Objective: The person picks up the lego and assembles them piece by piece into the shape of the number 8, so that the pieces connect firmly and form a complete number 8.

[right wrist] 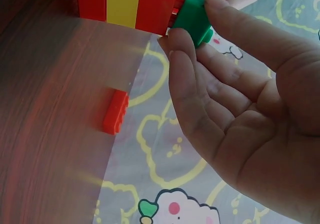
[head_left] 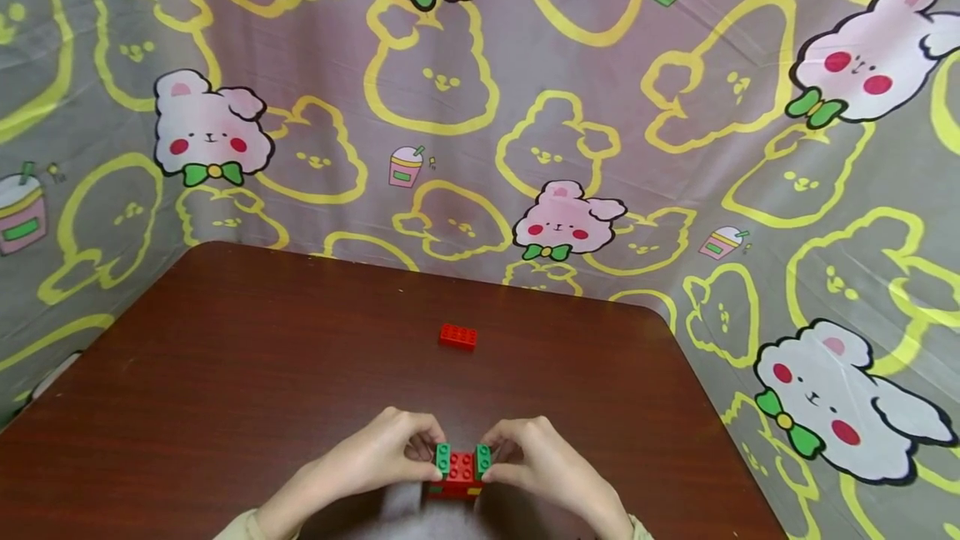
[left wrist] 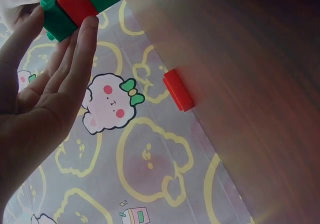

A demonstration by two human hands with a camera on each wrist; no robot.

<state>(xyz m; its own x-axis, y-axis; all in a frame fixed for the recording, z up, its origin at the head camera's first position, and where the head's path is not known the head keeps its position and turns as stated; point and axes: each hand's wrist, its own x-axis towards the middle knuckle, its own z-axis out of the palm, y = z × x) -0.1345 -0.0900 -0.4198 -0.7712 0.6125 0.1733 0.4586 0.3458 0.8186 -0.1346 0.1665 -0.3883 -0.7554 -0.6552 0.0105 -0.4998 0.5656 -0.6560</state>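
In front of me on the table stands a stack of toy building bricks [head_left: 462, 465], red on top with green and yellow in lower layers. My left hand [head_left: 392, 447] pinches a green brick [head_left: 443, 458] between thumb and fingers at the stack's left end. At the right end, my right hand [head_left: 538, 458] pinches another green brick [head_left: 483, 460]. In the right wrist view that green brick [right wrist: 192, 18] sits slightly tilted, with a narrow gap to the red layer [right wrist: 158, 6]. Red studs show between the two green bricks.
A loose red brick [head_left: 458, 337] lies farther back on the brown table [head_left: 300, 357], studs up. Patterned cloth [head_left: 450, 107] with cartoon rabbits hangs behind the table and along its sides.
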